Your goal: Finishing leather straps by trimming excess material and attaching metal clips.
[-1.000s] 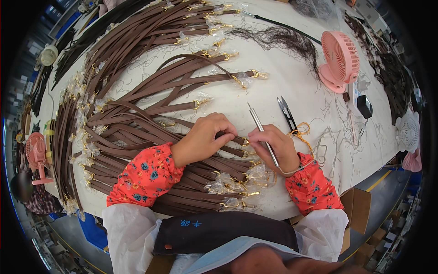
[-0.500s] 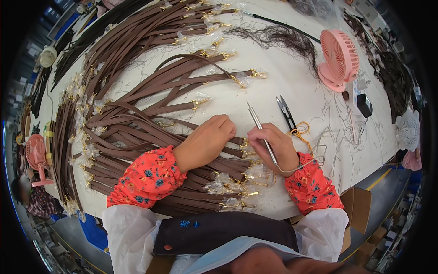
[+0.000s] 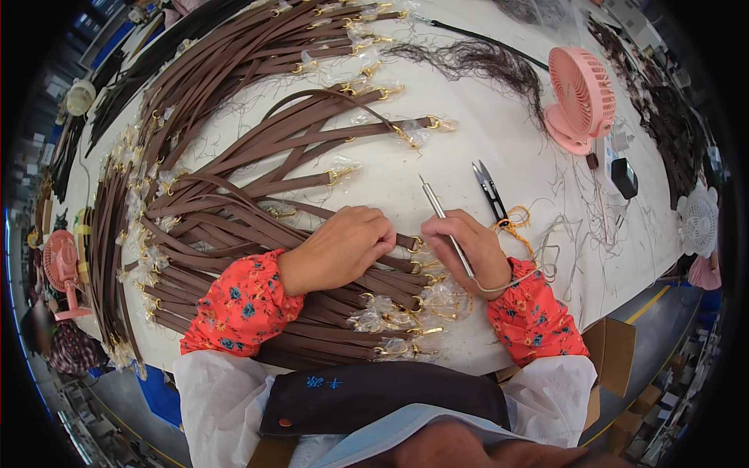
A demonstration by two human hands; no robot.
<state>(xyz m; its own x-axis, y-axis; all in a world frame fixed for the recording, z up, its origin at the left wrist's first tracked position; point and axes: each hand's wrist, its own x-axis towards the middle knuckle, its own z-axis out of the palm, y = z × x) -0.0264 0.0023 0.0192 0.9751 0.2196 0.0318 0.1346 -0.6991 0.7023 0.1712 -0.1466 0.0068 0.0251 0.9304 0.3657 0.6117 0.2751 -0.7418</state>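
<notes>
My right hand [image 3: 471, 253] grips a slim silver pen-shaped tool [image 3: 443, 221] with a thin tip pointing away from me. A pale cord runs from its near end past my wrist. My left hand [image 3: 343, 246] is closed, its fingers curled down over the brown straps; whatever they hold, if anything, is hidden. Just right of it lies a strap end with a gold clasp [image 3: 415, 243], between my two hands. More brown straps [image 3: 289, 187] with gold hardware, partly wrapped in clear plastic, spread beneath my left hand and beyond.
Black thread snips [image 3: 490, 191] with a yellow cord [image 3: 515, 222] lie right of the tool. A pink fan [image 3: 579, 97] stands at the far right, by a tangle of dark threads [image 3: 468, 62]. Wrapped clasps [image 3: 390, 312] lie nearer me. The white table [image 3: 616, 265] ends at the right.
My left hand has drawn back left and slightly toward me, away from the strap end. My right hand and its tool have barely shifted.
</notes>
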